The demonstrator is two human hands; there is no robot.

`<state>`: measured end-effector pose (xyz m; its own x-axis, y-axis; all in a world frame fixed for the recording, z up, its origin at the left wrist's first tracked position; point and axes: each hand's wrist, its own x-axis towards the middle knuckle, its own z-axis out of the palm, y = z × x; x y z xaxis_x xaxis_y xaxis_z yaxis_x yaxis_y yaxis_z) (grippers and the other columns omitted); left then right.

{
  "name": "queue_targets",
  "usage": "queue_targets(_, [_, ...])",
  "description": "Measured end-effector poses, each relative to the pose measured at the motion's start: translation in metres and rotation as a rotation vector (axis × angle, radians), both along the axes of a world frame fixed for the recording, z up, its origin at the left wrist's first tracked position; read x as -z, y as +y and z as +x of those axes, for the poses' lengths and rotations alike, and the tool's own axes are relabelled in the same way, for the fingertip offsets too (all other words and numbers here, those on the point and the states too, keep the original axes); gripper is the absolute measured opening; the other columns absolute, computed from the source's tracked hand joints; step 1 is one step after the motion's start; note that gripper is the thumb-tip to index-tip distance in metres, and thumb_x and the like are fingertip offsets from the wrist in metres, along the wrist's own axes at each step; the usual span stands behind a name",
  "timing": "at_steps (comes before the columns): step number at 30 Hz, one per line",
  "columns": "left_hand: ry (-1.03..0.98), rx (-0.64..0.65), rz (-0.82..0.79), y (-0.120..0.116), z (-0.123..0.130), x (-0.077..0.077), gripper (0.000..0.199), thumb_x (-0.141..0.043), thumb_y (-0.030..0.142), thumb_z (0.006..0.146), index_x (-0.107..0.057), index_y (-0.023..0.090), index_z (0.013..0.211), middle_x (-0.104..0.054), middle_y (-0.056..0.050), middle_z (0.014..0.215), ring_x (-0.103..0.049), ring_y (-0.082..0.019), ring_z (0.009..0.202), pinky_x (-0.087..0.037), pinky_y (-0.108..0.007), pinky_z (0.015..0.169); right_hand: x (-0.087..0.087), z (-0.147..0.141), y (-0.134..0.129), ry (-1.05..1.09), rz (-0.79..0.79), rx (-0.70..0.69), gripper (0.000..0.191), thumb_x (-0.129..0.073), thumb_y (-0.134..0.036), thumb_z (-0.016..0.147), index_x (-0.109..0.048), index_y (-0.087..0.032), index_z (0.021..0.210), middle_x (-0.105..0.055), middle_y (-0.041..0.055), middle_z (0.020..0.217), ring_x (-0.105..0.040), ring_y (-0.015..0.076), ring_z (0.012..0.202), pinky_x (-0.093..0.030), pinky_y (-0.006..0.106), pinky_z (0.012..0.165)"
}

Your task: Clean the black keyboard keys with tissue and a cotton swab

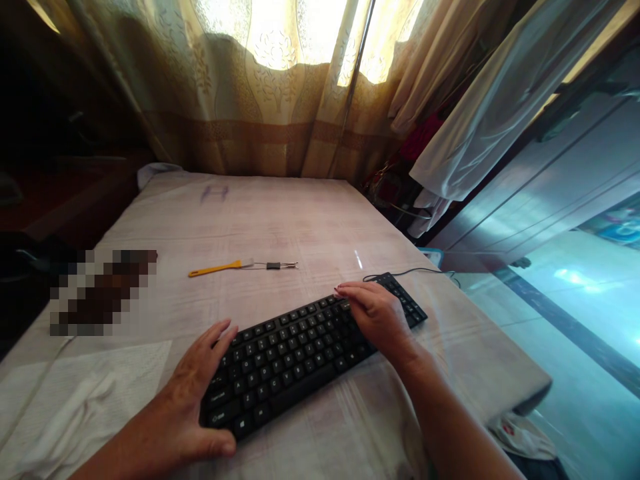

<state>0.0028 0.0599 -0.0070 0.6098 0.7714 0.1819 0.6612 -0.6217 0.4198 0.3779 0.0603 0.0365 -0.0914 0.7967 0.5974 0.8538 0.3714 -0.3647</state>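
A black computer keyboard [290,360] lies slantwise on the cloth-covered table. My left hand [195,387] grips its left end, thumb at the front edge and fingers along the back. Over the right part of the keys is my right hand [377,317], its fingers pressed together near the back edge. Whatever may be between those fingertips is too small to make out. Beyond the keyboard lie a yellow-handled brush [220,268] and a thin wire tool with a dark sleeve [273,266], end to end.
A white cloth [100,400] lies at the left front, with a blurred-out item [105,293] behind it. The keyboard cable [420,270] runs over the table's right edge. Curtains [240,127] hang behind the table, and clothes [460,127] hang at the right.
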Motion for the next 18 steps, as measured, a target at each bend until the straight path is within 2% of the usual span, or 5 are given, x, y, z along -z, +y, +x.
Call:
queue_targets(2, [0.047,0.037,0.008,-0.006,0.003,-0.007,0.131,-0.083,0.063,0.056,-0.007,0.036,0.159,-0.016,-0.013,0.167,-0.037,-0.044,0.143,-0.047,-0.056,0.105,0.000,0.000,0.003,0.033,-0.004,-0.001,0.031,-0.052,-0.006,0.086,-0.078,-0.022,0.094,-0.079,0.0052,0.095,-0.073,0.0198,0.091,-0.059,0.034,0.087])
queue_targets(5, [0.094,0.048,0.032,-0.010,0.005,-0.012,0.134,-0.088,0.051,0.053,-0.006,0.038,0.158,-0.008,-0.013,0.168,-0.035,-0.046,0.143,-0.049,-0.057,0.102,0.004,-0.005,0.006,0.059,-0.028,-0.022,0.031,-0.053,-0.006,0.086,-0.078,-0.022,0.094,-0.079,0.0050,0.095,-0.073,0.0194,0.091,-0.060,0.034,0.086])
queue_targets(12, [0.074,0.019,0.055,-0.005,0.006,-0.018,0.117,-0.080,0.036,0.064,-0.011,0.039,0.158,-0.014,-0.008,0.168,-0.037,-0.039,0.144,-0.047,-0.051,0.107,0.002,-0.024,0.016,-0.009,-0.089,-0.137,0.032,-0.055,-0.003,0.084,-0.077,-0.023,0.096,-0.078,0.0041,0.099,-0.072,0.0181,0.093,-0.058,0.033,0.088])
queue_targets(18, [0.060,-0.034,0.066,0.004,-0.004,-0.005,0.108,-0.074,0.043,0.071,-0.010,0.034,0.159,-0.018,-0.007,0.167,-0.033,-0.036,0.147,-0.040,-0.050,0.113,0.008,-0.038,0.027,-0.107,-0.098,-0.253,0.031,-0.056,-0.003,0.086,-0.076,-0.022,0.097,-0.078,0.0037,0.103,-0.070,0.0179,0.093,-0.057,0.031,0.087])
